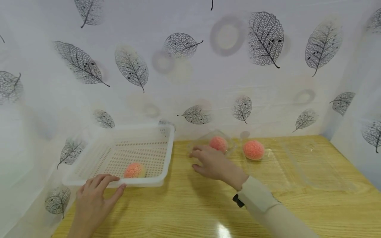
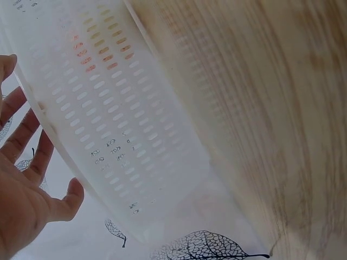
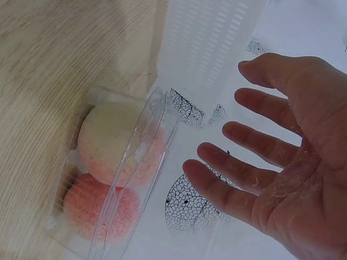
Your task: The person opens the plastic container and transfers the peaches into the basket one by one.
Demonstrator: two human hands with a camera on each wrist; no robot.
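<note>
The presumably light box (image 1: 233,145) near the far edge of the desk (image 1: 154,215) could be tipped by a sideways push, its pink ball (image 1: 218,143) sent rolling. On that ball, no long axis or front is discernible. Nothing is gripped by the spread right hand (image 1: 212,163); the basket (image 1: 170,152) is touched along its near edge by the loose left hand (image 1: 94,198).

on the counter (image 1: 178,211), the basket (image 1: 168,162) sits left, a ball (image 1: 134,170) in it; right of it a tub (image 1: 205,137) holds a second ball (image 1: 218,143), a third ball (image 1: 253,150) further right; curtain (image 1: 190,76) behind.
</note>
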